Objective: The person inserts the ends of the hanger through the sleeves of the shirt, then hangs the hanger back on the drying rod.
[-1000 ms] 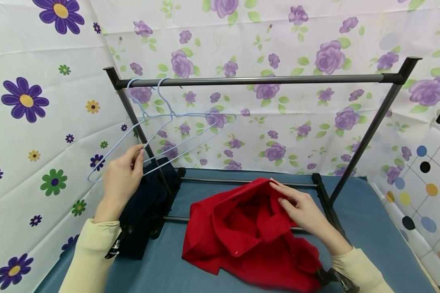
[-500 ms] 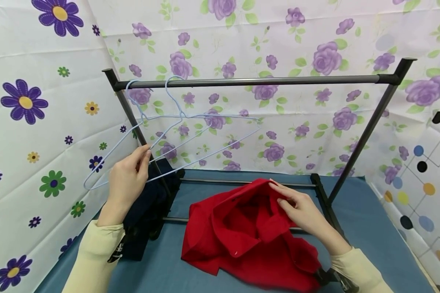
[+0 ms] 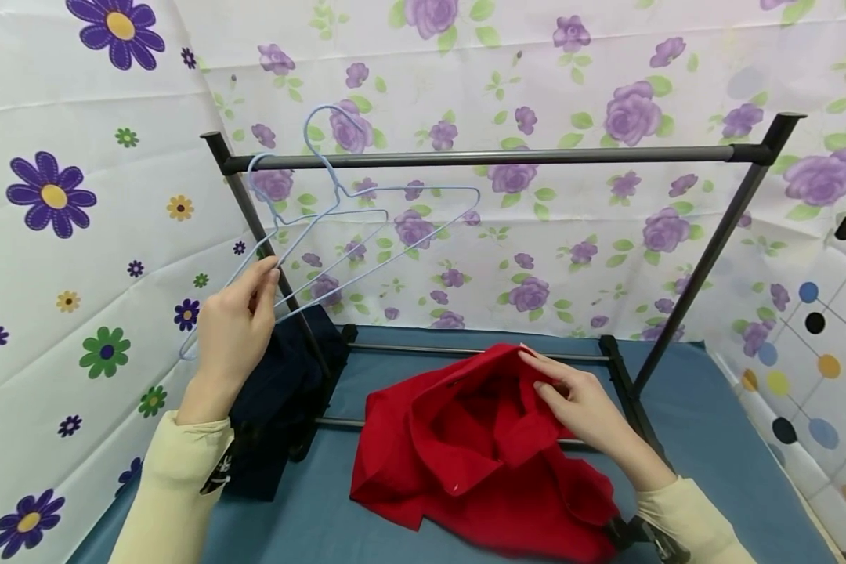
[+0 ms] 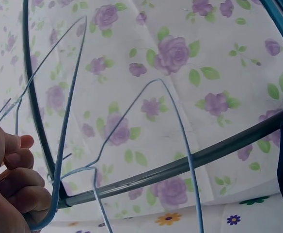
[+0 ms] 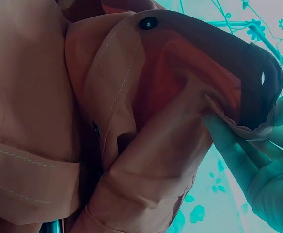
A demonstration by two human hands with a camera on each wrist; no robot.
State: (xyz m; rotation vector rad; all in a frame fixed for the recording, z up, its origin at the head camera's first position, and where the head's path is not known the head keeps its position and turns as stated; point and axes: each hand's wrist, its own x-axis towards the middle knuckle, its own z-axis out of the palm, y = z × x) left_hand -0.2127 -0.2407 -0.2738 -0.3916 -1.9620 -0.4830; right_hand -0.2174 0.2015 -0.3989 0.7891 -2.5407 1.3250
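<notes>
Hanger (image 3: 338, 188), thin lt-blue wire, triangular, upper left of frame, pinched in L hand (image 3: 233, 333), fingers curled; rumpled red shirt (image 3: 475, 478), cloth w/ dark btns, lower ctr, top edge pinched btwn thumb + near-straight fingers of R hand (image 3: 587, 403).

hangers (image 3: 337, 188) at the rack's (image 3: 536, 155) left; shirt (image 3: 479, 493) right of another garment (image 3: 271, 407), backdrop (image 3: 395, 94) behind.

Left hand (image 3: 234, 329) high, right hand (image 3: 583, 403) lower
</notes>
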